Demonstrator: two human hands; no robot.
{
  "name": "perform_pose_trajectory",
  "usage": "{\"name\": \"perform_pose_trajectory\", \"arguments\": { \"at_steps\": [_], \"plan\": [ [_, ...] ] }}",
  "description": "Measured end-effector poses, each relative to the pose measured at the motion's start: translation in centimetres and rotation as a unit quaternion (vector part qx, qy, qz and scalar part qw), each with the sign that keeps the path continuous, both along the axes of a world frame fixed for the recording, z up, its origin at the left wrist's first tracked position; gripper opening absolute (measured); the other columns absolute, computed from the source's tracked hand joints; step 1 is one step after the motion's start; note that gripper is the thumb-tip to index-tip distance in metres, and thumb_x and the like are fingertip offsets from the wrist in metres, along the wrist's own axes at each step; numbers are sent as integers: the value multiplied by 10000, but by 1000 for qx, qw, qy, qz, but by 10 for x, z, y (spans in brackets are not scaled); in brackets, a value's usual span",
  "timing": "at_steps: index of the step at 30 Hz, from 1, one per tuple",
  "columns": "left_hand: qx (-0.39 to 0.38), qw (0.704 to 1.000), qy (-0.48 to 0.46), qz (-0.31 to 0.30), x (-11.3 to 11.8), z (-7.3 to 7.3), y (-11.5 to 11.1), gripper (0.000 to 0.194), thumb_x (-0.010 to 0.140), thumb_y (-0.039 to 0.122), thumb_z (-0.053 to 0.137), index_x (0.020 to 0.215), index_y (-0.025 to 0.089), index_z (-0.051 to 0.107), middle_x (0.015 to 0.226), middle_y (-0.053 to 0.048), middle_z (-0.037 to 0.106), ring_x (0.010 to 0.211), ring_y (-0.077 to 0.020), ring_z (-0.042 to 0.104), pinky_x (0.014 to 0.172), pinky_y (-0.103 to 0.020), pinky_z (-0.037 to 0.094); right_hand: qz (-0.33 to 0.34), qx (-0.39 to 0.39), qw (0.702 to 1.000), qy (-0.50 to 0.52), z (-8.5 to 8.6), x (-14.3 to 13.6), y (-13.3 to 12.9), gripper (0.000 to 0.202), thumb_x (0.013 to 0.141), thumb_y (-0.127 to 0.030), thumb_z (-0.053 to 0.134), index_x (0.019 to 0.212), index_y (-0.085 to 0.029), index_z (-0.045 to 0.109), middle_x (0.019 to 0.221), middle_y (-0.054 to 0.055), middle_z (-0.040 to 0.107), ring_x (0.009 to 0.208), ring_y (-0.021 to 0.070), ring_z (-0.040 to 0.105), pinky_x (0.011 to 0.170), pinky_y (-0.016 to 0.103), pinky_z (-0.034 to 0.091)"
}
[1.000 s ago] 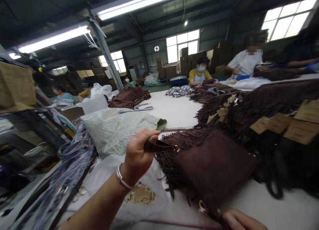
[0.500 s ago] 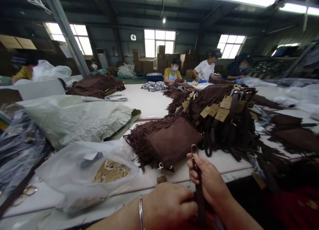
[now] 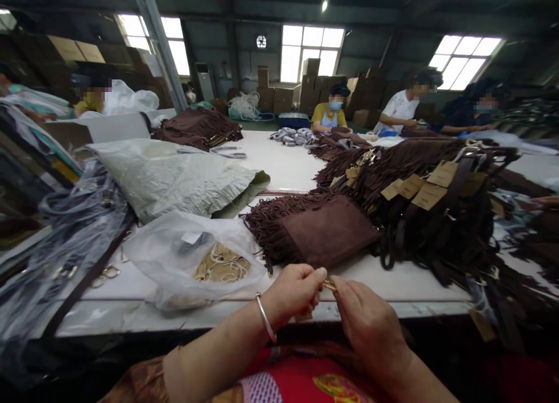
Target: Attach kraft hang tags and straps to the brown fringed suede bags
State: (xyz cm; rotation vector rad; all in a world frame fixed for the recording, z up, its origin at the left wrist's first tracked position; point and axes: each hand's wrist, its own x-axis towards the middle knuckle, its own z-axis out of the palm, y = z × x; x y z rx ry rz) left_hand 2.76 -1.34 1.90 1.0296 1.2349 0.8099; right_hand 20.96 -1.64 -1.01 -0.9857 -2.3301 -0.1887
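My left hand (image 3: 297, 292), with a silver bangle on its wrist, is closed, thumb and finger pinching one end of a small gold-coloured metal fitting (image 3: 330, 284). The closed fingers of my right hand (image 3: 371, 318) grip its other end. It belongs to the dark brown strap seen earlier, which my hands now mostly hide. Just beyond them, a brown suede fringed bag (image 3: 329, 231) lies flat on the white table (image 3: 283, 173). A clear plastic bag (image 3: 161, 251) holding brown tags with white strings (image 3: 222, 264) lies left of the fringed bag.
A heap of fringed bags with tags (image 3: 419, 211) stands at right. A pale green woven sack (image 3: 174, 176) and plastic-wrapped straps (image 3: 82, 228) lie at left, near loose metal rings (image 3: 109, 272). Across the table work several people, one in a yellow top (image 3: 321, 116).
My left hand has come up from the strap's lower part to the metal fitting. My right hand has turned over and lowered slightly. The view has shifted left and down.
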Motion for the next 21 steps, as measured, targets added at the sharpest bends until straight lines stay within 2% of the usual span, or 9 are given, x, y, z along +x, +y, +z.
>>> {"name": "perform_pose_trajectory", "arguments": {
  "at_steps": [2, 5, 8, 12, 15, 17, 19, 21],
  "plan": [
    [-10, 1000, -19, 2, -1, -7, -4, 374, 850, 536, 502, 691, 197, 489, 465, 66, 457, 336, -76, 376, 337, -187, 285, 17, 1, 1000, -25, -4, -1, 0, 330, 963, -152, 441, 1281, -111, 518, 957, 136, 676, 840, 249, 625, 701, 371, 525],
    [6, 1000, -26, 5, -4, -11, -11, 360, 859, 507, 490, 682, 193, 491, 469, 60, 475, 342, -70, 384, 343, -178, 273, 67, -57, 996, 1, -5, -6, -1, 334, 973, -168, 442, 1296, -102, 489, 1024, 149, 668, 909, 241, 629, 757, 370, 556],
    [10, 999, -36, -7, -6, -12, -18, 372, 877, 496, 455, 681, 184, 508, 462, 54, 477, 346, -67, 382, 353, -178, 261, 97, -102, 990, 25, -5, -11, -3, 305, 973, -156, 431, 1267, -113, 499, 1005, 138, 662, 898, 228, 632, 759, 367, 563],
    [14, 1000, -10, -19, -8, -16, -26, 399, 892, 502, 434, 665, 183, 510, 469, 48, 477, 358, -72, 383, 376, -188, 276, 104, -207, 969, 85, -4, -17, -7, 214, 982, -186, 421, 1147, -187, 557, 916, 69, 653, 827, 187, 633, 733, 328, 560],
    [30, 999, 35, -27, -14, -18, -27, 415, 914, 502, 404, 671, 187, 522, 484, 38, 489, 381, -93, 415, 397, -209, 305, 99, -221, 963, 119, -6, -20, -8, 215, 986, -197, 428, 1152, -212, 563, 958, 58, 663, 882, 174, 643, 781, 305, 556],
    [96, 992, 87, 17, -20, -19, -23, 420, 928, 483, 405, 669, 183, 544, 525, 21, 523, 458, -112, 474, 461, -223, 353, 89, -195, 968, 129, -8, -19, -6, 238, 983, -190, 441, 1192, -208, 553, 1014, 70, 670, 942, 179, 645, 827, 304, 550],
    [183, 966, 155, 100, -27, -20, -16, 379, 925, 432, 447, 690, 172, 591, 617, -4, 589, 592, -132, 540, 569, -236, 398, 75, -163, 975, 133, -10, -18, -3, 263, 978, -181, 455, 1226, -195, 543, 1049, 85, 671, 981, 191, 642, 856, 316, 545],
    [223, 943, 199, 150, -31, -23, -8, 306, 902, 379, 499, 741, 165, 647, 712, -22, 648, 692, -147, 572, 650, -247, 413, 70, -138, 980, 128, -9, -17, 1, 285, 974, -173, 463, 1251, -178, 531, 1059, 100, 667, 992, 203, 638, 863, 329, 545]
  ]
}}
